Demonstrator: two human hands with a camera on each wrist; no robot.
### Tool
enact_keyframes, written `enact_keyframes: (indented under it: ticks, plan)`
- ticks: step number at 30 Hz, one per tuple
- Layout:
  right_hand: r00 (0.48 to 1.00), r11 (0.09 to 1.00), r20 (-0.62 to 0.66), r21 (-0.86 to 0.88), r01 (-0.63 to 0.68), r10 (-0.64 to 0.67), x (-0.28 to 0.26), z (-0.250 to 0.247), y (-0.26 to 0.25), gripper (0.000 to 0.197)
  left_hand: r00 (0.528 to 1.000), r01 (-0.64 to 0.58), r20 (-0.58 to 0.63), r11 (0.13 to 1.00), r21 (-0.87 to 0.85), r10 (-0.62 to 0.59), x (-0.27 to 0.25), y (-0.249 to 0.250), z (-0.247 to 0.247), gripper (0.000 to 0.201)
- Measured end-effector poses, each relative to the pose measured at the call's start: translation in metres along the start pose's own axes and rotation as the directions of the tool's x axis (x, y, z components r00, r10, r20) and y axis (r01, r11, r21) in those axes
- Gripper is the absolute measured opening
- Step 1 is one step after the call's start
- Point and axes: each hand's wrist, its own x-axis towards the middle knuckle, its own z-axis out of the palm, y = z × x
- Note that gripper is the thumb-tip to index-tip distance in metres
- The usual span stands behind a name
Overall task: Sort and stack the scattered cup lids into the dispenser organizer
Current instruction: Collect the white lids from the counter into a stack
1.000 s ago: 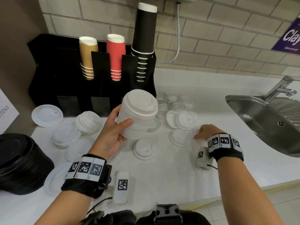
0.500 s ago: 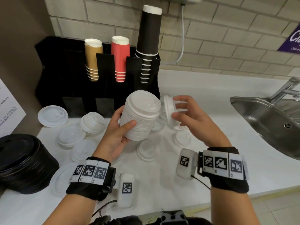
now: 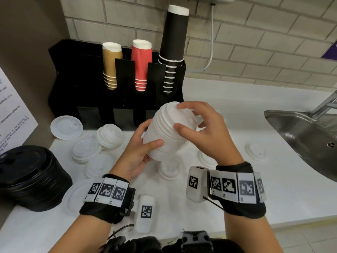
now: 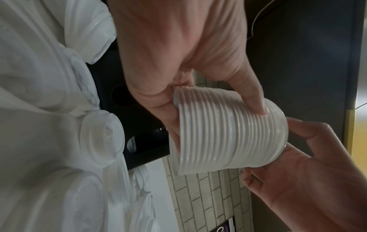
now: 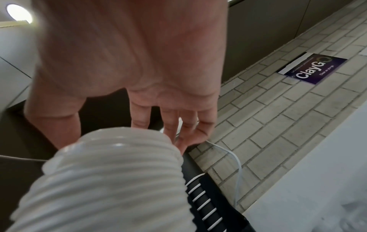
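Head view: tall stack of white lids (image 3: 168, 131) held tilted above the white counter (image 3: 237, 179), in front of the black dispenser organizer (image 3: 76, 84); left hand (image 3: 135, 155) wrapped round the lower part of the stack, thumb across the near side, fingers behind; right hand (image 3: 206, 131) capped over the upper end, thumb and fingertips curled against the top lids; loose white lids (image 3: 86, 149) scattered on the counter beneath and to the left, one short pile (image 3: 109, 135) just in front of the organizer; pile of black lids (image 3: 29, 177) at the left edge; gold cups (image 3: 111, 65), red cups (image 3: 141, 64) and black cups (image 3: 173, 46) standing upside down in the organizer's upper slots; steel sink (image 3: 306, 137) at the right.

Left wrist view: left hand (image 4: 178, 51) gripping the ribbed stack of white lids (image 4: 224, 133), thumb pressed on its side, fingers curled beneath; right hand (image 4: 309, 177) closing on the far end of the stack; loose white lids (image 4: 101, 136) lying on the counter beside the dark organizer (image 4: 127, 87).

Right wrist view: right hand (image 5: 129, 62) spread over the top of the stack of white lids (image 5: 111, 180), fingers bent down round its rim; black cups (image 5: 206, 202) with white rims past the stack; purple sign (image 5: 311, 68) on the brick wall.
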Motion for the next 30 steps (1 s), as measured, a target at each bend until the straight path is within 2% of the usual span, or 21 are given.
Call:
enact_keyframes:
  ticks: [6, 15, 18, 19, 21, 22, 24, 25, 26, 28, 29, 30]
  plan:
    - [0.999, 0.999, 0.039, -0.015, 0.038, -0.038, 0.002, 0.001, -0.002, 0.037, 1.0, -0.004, 0.0, 1.0, 0.001, 0.004, 0.0, 0.002, 0.002, 0.082]
    - [0.997, 0.998, 0.07, -0.03, 0.046, -0.044, 0.006, 0.004, -0.001, 0.04, 1.0, -0.013, 0.0, 1.0, -0.013, 0.013, 0.004, 0.0, 0.002, 0.095]
    - [0.994, 0.996, 0.07, 0.041, 0.077, -0.08, 0.01, -0.003, 0.006, 0.044, 1.0, -0.023, -0.016, 0.999, -0.028, 0.023, 0.005, 0.001, 0.002, 0.096]
    - [0.998, 0.994, 0.03, 0.102, 0.043, -0.047, 0.014, -0.009, 0.013, 0.041, 0.999, -0.031, -0.028, 0.999, -0.04, 0.03, 0.006, 0.002, 0.001, 0.098]
    - [0.991, 0.972, -0.085, 0.22, -0.078, 0.099, 0.027, -0.024, 0.036, 0.027, 0.997, -0.049, -0.059, 0.997, -0.061, 0.045, 0.007, 0.005, -0.002, 0.103]
    - [0.974, 0.966, -0.131, 0.206, -0.157, 0.186, 0.034, -0.032, 0.051, 0.021, 0.996, -0.059, -0.075, 0.996, -0.07, 0.054, 0.007, 0.007, -0.005, 0.105]
    - [0.918, 0.922, -0.116, -0.034, -0.386, 0.38, 0.049, -0.048, 0.088, 0.023, 0.993, -0.078, -0.094, 0.994, -0.08, 0.07, 0.006, 0.011, -0.01, 0.107]
    - [0.871, 0.844, -0.058, -0.221, -0.488, 0.488, 0.054, -0.053, 0.107, 0.034, 0.992, -0.085, -0.1, 0.993, -0.08, 0.077, 0.005, 0.013, -0.012, 0.107]
    - [0.808, 0.744, 0.013, -0.399, -0.536, 0.589, 0.057, -0.055, 0.124, 0.05, 0.991, -0.089, -0.105, 0.993, -0.079, 0.081, 0.004, 0.014, -0.013, 0.108]
    - [0.688, 0.579, 0.113, -0.646, -0.497, 0.716, 0.055, -0.05, 0.146, 0.077, 0.99, -0.097, -0.112, 0.992, -0.076, 0.088, 0.003, 0.016, -0.015, 0.108]
    - [0.661, 0.543, 0.142, -0.707, -0.454, 0.737, 0.054, -0.045, 0.152, 0.085, 0.989, -0.101, -0.112, 0.992, -0.074, 0.092, 0.003, 0.017, -0.016, 0.106]
    - [0.655, 0.531, 0.163, -0.74, -0.414, 0.738, 0.053, -0.039, 0.156, 0.088, 0.989, -0.103, -0.111, 0.992, -0.072, 0.094, 0.003, 0.018, -0.017, 0.105]
